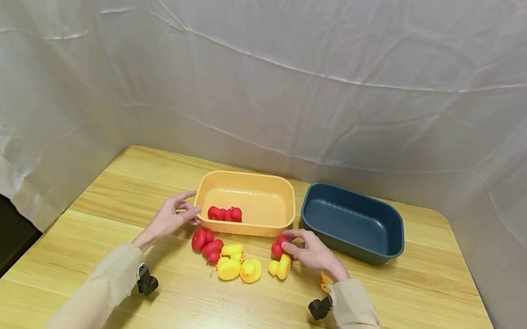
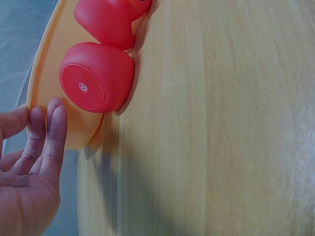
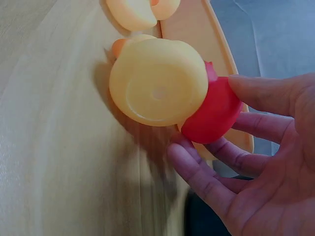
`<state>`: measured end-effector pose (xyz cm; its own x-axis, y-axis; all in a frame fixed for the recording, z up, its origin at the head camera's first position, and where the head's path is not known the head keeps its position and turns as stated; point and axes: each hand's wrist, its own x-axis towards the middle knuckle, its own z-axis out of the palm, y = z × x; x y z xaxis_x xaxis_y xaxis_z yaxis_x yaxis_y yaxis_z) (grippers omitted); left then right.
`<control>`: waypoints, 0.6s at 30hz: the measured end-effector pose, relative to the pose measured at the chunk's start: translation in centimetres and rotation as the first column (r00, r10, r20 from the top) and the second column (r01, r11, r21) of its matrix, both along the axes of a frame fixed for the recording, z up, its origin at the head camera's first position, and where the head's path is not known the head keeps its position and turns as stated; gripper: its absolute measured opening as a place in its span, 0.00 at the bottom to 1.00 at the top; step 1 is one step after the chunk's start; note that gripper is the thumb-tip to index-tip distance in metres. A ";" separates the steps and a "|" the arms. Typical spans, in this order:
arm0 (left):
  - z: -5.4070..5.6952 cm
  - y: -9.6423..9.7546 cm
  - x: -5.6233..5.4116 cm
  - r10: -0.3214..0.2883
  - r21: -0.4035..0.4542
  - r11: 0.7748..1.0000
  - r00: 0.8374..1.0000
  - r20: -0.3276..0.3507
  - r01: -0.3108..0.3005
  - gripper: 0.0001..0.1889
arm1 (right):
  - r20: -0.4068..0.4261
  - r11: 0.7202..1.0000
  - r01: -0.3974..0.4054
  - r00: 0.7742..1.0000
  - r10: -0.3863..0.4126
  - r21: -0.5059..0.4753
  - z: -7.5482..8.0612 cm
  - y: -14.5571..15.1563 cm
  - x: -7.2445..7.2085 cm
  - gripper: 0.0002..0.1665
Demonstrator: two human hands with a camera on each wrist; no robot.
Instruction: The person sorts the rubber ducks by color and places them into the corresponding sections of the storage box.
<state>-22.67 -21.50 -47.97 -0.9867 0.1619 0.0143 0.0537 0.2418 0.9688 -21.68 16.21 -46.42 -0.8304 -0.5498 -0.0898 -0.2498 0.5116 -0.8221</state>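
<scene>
Lying tipped, a red duck (image 2: 115, 69) shows an illegible mark (image 2: 82, 87).

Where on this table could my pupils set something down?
Room: bare table between the sleeves, this side of the yellow ducks; also right of the blue tub. Crowded: in front of the orange tub, with red ducks, yellow ducks and the right hand.
</scene>
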 end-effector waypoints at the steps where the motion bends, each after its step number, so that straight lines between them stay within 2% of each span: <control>1: 0.0 0.0 0.0 0.000 0.000 1.000 1.000 0.000 0.000 0.33 | 0.001 1.000 -0.002 1.000 0.002 -0.009 0.1 0.0 0.0 0.25; 5: 0.1 0.0 0.0 0.000 -0.003 1.000 1.000 0.000 0.000 0.33 | 0.012 0.999 -0.006 1.000 0.006 -0.042 0.2 0.1 0.1 0.25; 12: 0.1 0.1 0.1 -0.004 -0.003 1.000 1.000 -0.004 0.004 0.33 | 0.015 0.999 -0.005 1.000 0.005 -0.036 0.8 0.5 0.3 0.27; 18: 0.1 0.0 0.1 -0.004 -0.007 1.000 1.000 -0.002 0.004 0.33 | -0.027 0.998 -0.043 0.999 0.042 -0.056 1.5 0.7 0.2 0.24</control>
<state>-22.59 -21.46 -47.89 -0.9860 0.1658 0.0156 0.0570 0.2484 0.9670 -21.44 16.88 -44.96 -0.8080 -0.5881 -0.0367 -0.2917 0.4533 -0.8423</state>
